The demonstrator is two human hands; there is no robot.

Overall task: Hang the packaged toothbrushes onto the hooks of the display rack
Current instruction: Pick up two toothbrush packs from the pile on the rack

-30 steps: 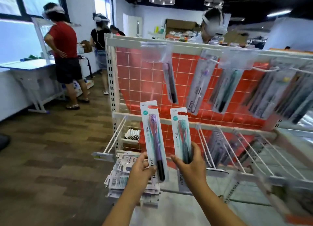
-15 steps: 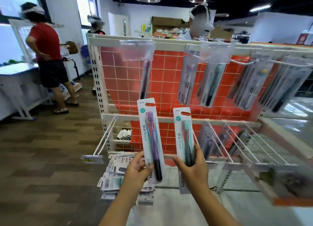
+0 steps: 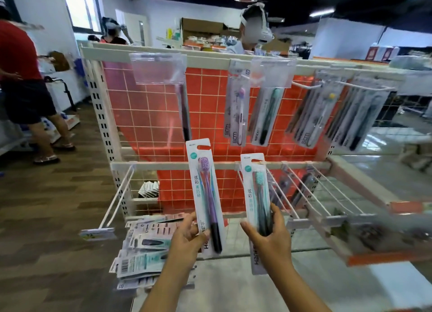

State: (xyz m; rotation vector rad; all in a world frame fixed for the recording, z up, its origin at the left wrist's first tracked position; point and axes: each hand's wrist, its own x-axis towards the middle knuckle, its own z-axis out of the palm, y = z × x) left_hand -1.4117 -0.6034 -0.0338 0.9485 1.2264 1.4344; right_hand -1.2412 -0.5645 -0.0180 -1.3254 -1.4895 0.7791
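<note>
My left hand (image 3: 187, 238) grips the lower end of a packaged purple toothbrush (image 3: 205, 187), held upright. My right hand (image 3: 268, 238) grips a packaged teal toothbrush (image 3: 257, 194), also upright, a little to the right. Both packs stand in front of the display rack (image 3: 163, 54), level with its lower rail (image 3: 163, 165). The lower hooks (image 3: 304, 187) jut forward to the right of my hands; one long bare hook (image 3: 117, 199) sticks out at the left. Several packs hang from the upper hooks (image 3: 308, 86). A pile of packaged toothbrushes (image 3: 145, 248) lies below my left hand.
The rack has a red grid back panel (image 3: 152, 115). A person in a red shirt (image 3: 21, 73) stands at the far left on the wooden floor. Another person with a headset (image 3: 254, 29) stands behind the rack. An orange-edged shelf (image 3: 385, 258) juts out at the right.
The view has swung left and closer to the rack. Both hands keep their packs upright; the packs have drifted slightly further apart.
</note>
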